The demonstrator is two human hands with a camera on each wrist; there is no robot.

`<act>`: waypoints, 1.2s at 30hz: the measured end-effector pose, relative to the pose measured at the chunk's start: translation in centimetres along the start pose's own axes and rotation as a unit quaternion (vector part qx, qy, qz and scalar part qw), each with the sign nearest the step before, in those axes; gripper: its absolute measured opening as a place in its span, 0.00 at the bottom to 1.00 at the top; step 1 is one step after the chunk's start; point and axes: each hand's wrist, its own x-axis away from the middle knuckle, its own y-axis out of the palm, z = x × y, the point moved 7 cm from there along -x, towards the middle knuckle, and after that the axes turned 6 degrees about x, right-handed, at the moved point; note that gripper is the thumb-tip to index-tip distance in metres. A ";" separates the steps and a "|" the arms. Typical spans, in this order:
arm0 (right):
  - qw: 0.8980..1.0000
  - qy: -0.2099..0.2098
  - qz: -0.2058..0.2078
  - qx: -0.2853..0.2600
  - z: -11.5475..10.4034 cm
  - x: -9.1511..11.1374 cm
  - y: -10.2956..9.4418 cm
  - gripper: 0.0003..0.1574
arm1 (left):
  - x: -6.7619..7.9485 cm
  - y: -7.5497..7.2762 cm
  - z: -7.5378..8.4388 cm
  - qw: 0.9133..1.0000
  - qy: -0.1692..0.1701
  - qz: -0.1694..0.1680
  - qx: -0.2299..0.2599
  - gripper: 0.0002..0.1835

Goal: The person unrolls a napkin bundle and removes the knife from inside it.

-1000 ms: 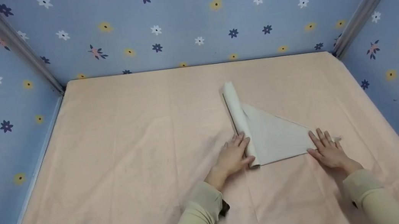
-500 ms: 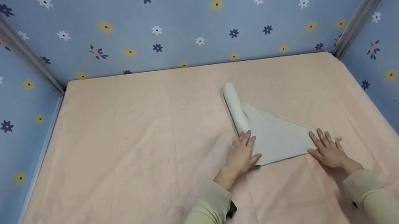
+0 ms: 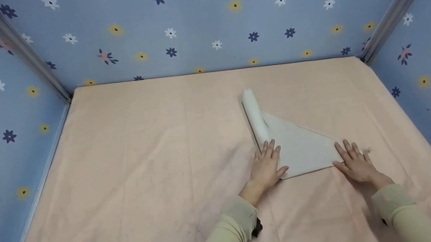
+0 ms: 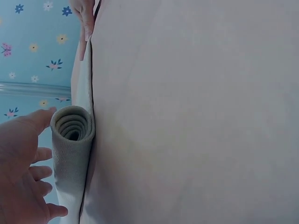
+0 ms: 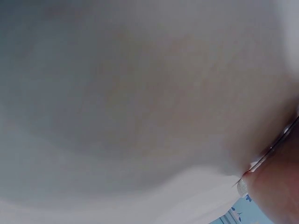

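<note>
Left hand: fingers extended, not wrapped round anything; the hand (image 3: 265, 168) lies over the near end of the roll (image 3: 254, 113).
Right hand: fingers straight and slightly spread; the hand (image 3: 356, 165) rests flat on the tapering tip of the cloth (image 3: 304, 146).
Rolling: judged the step in hand. Wants even weight along the whole roll; with the palm only at the near end, the far end could lag and skew. Best with the tip weighed down and the flap taut between the hands.
Cloth: pale grey-green, plain, a loose triangular flap narrowing toward the right hand; dark line at the near edge.
Roll end: neat spiral, several layers, small hollow core, per left wrist view.
Tuft: small, pale (image 3: 366, 150), just past the right fingers; cannot tell if attached.
Place: cloth and roll right of centre on the peach-covered worktop (image 3: 131, 148).
Sleeves: pale green (image 3: 225, 230), both arms.
Walls: blue, flower-printed (image 3: 188, 12), grey posts (image 3: 18, 43) at the corners.
</note>
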 end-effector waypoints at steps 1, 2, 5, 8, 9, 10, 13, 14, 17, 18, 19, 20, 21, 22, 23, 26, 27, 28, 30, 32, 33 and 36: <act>1.000 0.000 -0.001 0.000 0.0 0.0 0.0 0.42 | 0.0 0.1 0.0 1.000 -0.002 -0.002 0.004 0.35; 1.000 0.000 -0.002 -0.001 0.0 0.0 0.0 0.42 | -0.1 0.2 0.1 1.000 -0.006 -0.004 0.007 0.35; 1.000 0.001 -0.004 -0.002 0.1 0.0 0.0 0.41 | -0.2 0.5 0.1 1.000 -0.018 -0.011 0.010 0.36; 1.000 0.003 -0.001 0.001 0.1 0.0 0.0 0.41 | -0.4 0.7 0.2 0.999 -0.029 -0.012 0.007 0.36; 1.000 0.003 0.001 0.001 0.1 0.0 0.0 0.41 | -0.5 0.8 0.2 0.999 -0.032 -0.010 0.005 0.36; 1.000 0.004 0.002 0.002 0.1 0.0 0.0 0.41 | -0.6 0.8 0.3 0.999 -0.033 -0.009 0.004 0.36; 1.000 0.004 0.003 -0.001 0.1 0.0 0.0 0.41 | -0.7 1.0 0.4 0.999 -0.037 -0.010 0.001 0.37; 1.000 0.003 0.004 -0.002 0.1 0.1 0.0 0.42 | -0.7 1.1 0.5 0.999 -0.038 -0.011 0.000 0.37; 1.000 0.002 0.002 -0.004 0.0 0.1 0.1 0.42 | -0.7 1.4 0.4 0.999 -0.042 -0.017 -0.001 0.38; 1.000 0.002 0.002 -0.003 0.0 0.1 0.1 0.42 | -0.7 1.5 0.4 0.999 -0.043 -0.018 -0.002 0.38; 1.000 0.002 0.002 -0.002 0.0 0.1 0.1 0.41 | -0.7 1.5 0.4 0.999 -0.044 -0.019 -0.005 0.39; 1.000 0.002 0.002 -0.002 0.0 0.0 0.1 0.41 | -0.7 1.6 0.3 0.999 -0.044 -0.020 -0.010 0.39; 1.000 0.003 0.002 -0.001 0.0 0.1 0.1 0.41 | -0.7 1.6 0.3 0.999 -0.044 -0.020 -0.014 0.39; 1.000 0.003 0.002 -0.001 0.0 0.1 0.0 0.41 | -0.7 1.7 0.3 0.999 -0.044 -0.020 -0.017 0.39; 1.000 0.003 0.003 -0.001 0.0 0.1 0.0 0.41 | -0.7 1.7 0.2 0.999 -0.044 -0.020 -0.021 0.40; 1.000 0.003 0.004 -0.003 -0.1 0.1 0.0 0.41 | -0.6 1.9 0.1 0.998 -0.043 -0.022 -0.033 0.40; 1.000 0.002 0.005 -0.002 -0.1 0.1 0.0 0.41 | -0.6 1.9 0.1 0.998 -0.043 -0.023 -0.034 0.40; 1.000 0.000 0.006 -0.003 -0.1 0.2 0.0 0.41 | -0.5 1.9 0.1 0.998 -0.044 -0.025 -0.036 0.40; 1.000 -0.001 0.005 -0.005 -0.1 0.1 0.0 0.41 | -0.4 2.0 0.0 0.998 -0.042 -0.027 -0.038 0.40; 1.000 -0.003 0.004 -0.008 -0.1 0.1 0.0 0.41 | -0.3 1.9 -0.1 0.998 -0.038 -0.025 -0.039 0.40; 1.000 -0.003 0.003 -0.009 -0.1 0.0 0.1 0.41 | -0.3 1.9 -0.1 0.998 -0.036 -0.025 -0.039 0.40; 1.000 -0.005 -0.001 -0.013 0.0 0.0 0.2 0.41 | -0.1 1.9 -0.2 0.998 -0.030 -0.021 -0.042 0.40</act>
